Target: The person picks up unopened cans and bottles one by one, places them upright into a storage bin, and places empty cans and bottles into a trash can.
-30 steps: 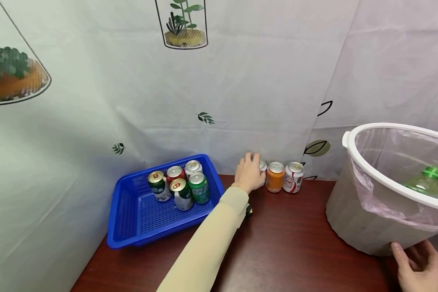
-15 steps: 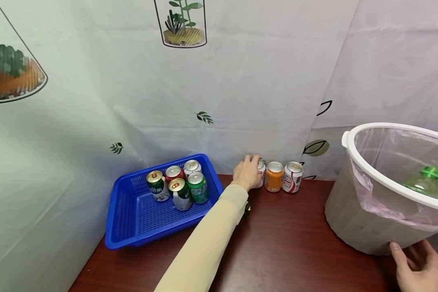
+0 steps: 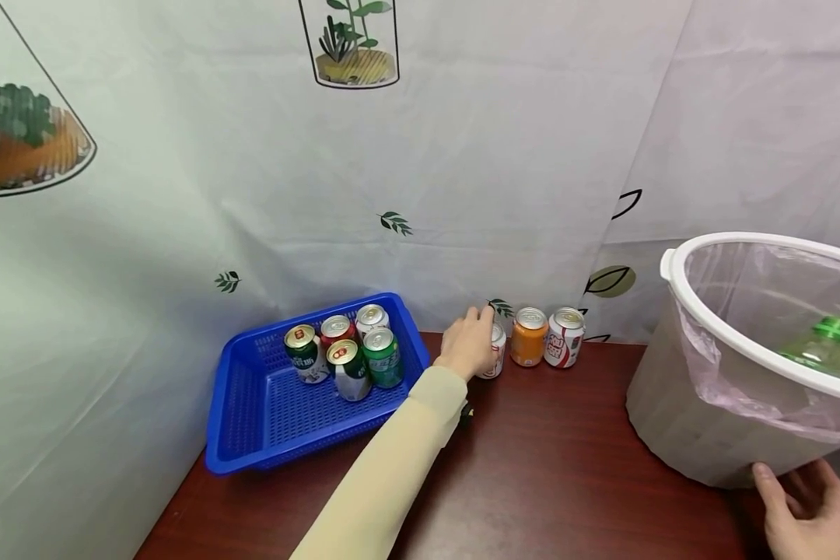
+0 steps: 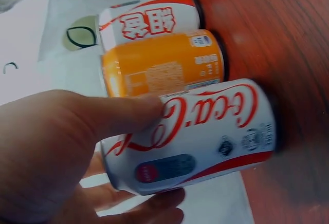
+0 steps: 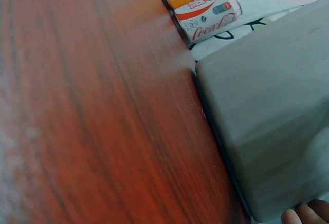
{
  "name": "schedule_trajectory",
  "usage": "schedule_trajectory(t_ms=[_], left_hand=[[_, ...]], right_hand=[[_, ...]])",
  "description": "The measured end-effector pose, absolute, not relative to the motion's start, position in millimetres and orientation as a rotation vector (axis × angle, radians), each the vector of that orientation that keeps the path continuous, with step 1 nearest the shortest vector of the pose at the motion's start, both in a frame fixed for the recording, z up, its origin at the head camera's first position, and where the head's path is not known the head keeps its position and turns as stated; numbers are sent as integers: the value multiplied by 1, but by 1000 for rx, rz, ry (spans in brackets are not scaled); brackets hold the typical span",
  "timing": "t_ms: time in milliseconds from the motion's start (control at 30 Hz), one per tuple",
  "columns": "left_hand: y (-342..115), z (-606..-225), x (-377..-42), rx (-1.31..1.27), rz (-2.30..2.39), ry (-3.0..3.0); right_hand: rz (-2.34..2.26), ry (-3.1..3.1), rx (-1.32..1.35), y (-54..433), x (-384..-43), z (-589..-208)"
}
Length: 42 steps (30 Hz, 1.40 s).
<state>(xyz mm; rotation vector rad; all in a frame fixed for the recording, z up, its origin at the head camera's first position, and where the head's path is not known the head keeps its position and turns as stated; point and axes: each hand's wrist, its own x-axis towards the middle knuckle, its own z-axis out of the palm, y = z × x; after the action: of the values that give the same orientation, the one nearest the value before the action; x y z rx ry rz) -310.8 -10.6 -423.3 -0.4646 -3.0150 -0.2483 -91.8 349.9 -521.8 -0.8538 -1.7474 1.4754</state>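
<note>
My left hand (image 3: 467, 344) grips a white Coca-Cola can (image 4: 205, 131) with red lettering, thumb on one side and fingers on the other. In the head view the can is upright and partly hidden by the hand; I cannot tell whether its base touches the table. An orange can (image 3: 529, 337) and a white-and-red can (image 3: 565, 337) stand to its right by the back wall. At the lower right, my right hand (image 3: 808, 513) touches the bottom of a grey bin (image 3: 700, 412) with loosely bent fingers. Its fingertips (image 5: 307, 213) show against the bin in the right wrist view.
A blue plastic basket (image 3: 227, 435) on the left holds several upright cans. The grey bin has a white rim and a pink liner (image 3: 721, 389), with a green-capped bottle (image 3: 822, 342) inside. A white patterned cloth (image 3: 518, 155) backs the dark red table (image 3: 532, 467).
My left hand has drawn the white Coca-Cola can slightly toward me and left, apart from the orange can. The right hand stays by the bin.
</note>
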Motion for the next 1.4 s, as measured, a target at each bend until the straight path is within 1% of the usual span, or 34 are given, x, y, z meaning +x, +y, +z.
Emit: schedule_trajectory(t_ms=[267,767,1200,1400], left_hand=[[-20,-422,-283,-519,-181,-2987],[-39,-443,-233,-679,-126,-2711],[-51,-457,-216,-728,-203,-2563],[-56,-446,-209,-746,-311,-2520]], right_hand=[[1481,-1748,-860,349,-92,-521],[1501,-1701,-815,349,-93,-524],[1632,-1510,-706,350,-97,-528],[1613,-1576,-751,350,-96,-526]])
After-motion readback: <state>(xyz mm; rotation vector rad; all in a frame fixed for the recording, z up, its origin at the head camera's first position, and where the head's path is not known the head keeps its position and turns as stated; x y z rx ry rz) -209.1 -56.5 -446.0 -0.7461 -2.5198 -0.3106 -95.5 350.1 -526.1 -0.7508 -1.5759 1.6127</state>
